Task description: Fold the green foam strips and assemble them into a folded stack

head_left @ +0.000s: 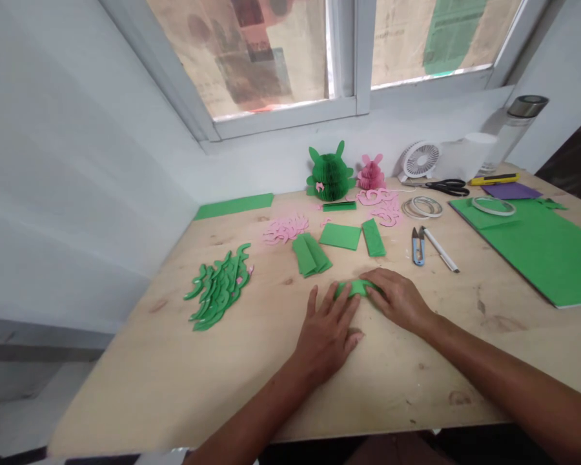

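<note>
Two hands work one small green paper [357, 288] on the table [271, 381]: the left hand [324, 334] flat, fingers spread over it; the right hand [401, 301] curled at its right end, whether pinching I cannot tell. Uneven pressure could skew a crease; a careless forward sweep could scatter the paper stack [312, 256] just beyond.

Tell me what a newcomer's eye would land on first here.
Probably the green eared paper figure at the back of the table, with a smaller pink one just to its right. Next, the left hand and right hand, both on a small green paper piece near the front. The large green sheet at the right side also stands out.
</note>
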The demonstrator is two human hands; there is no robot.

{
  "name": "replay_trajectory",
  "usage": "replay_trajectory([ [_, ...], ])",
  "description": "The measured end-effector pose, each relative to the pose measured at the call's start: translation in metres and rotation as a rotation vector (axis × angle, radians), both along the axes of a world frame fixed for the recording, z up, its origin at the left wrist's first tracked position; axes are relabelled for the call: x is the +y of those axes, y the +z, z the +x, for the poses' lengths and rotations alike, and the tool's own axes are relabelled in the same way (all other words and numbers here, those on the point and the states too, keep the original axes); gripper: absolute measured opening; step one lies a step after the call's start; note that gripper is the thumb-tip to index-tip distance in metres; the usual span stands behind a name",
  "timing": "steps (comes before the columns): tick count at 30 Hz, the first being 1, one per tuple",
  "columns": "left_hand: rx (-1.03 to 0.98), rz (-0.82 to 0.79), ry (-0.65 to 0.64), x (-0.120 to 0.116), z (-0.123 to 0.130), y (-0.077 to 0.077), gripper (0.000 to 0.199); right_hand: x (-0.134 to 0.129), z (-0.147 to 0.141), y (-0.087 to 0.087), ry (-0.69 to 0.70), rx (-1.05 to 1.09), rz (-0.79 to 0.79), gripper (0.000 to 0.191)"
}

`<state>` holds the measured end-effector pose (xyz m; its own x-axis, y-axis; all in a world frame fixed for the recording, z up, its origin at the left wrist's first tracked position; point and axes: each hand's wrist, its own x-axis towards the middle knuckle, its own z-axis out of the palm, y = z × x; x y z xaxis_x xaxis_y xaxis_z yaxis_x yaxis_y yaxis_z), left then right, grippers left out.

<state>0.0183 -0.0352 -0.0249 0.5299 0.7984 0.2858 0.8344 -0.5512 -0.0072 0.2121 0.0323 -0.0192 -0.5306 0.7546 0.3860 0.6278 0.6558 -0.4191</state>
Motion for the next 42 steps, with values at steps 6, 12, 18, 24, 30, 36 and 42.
replay_trajectory([
  [6,-0.003,-0.034,0.006,0.005,0.0,0.002,0.056,-0.002,0.005,0.004,0.018,-0.104,0.172,0.026],
  [12,-0.038,-0.028,0.001,0.002,-0.001,0.001,0.053,-0.001,0.004,0.01,0.05,-0.216,0.217,0.025],
  [18,-0.066,-0.02,-0.021,-0.002,0.001,0.0,0.05,-0.003,0.001,0.015,0.051,-0.247,0.209,0.023],
  [24,-0.062,-0.057,-0.029,-0.001,0.0,-0.001,0.052,-0.004,-0.001,0.016,0.057,-0.248,0.19,0.021],
  [30,-0.028,-0.082,-0.021,-0.001,0.0,0.002,0.051,-0.003,-0.001,0.016,0.069,-0.246,0.17,0.02],
  [36,-0.025,-0.113,-0.004,-0.002,0.0,0.003,0.05,-0.001,-0.002,0.017,0.077,-0.249,0.177,0.022],
  [42,-0.04,-0.13,0.014,-0.002,0.0,0.003,0.053,-0.001,-0.004,0.014,0.072,-0.253,0.158,0.023],
])
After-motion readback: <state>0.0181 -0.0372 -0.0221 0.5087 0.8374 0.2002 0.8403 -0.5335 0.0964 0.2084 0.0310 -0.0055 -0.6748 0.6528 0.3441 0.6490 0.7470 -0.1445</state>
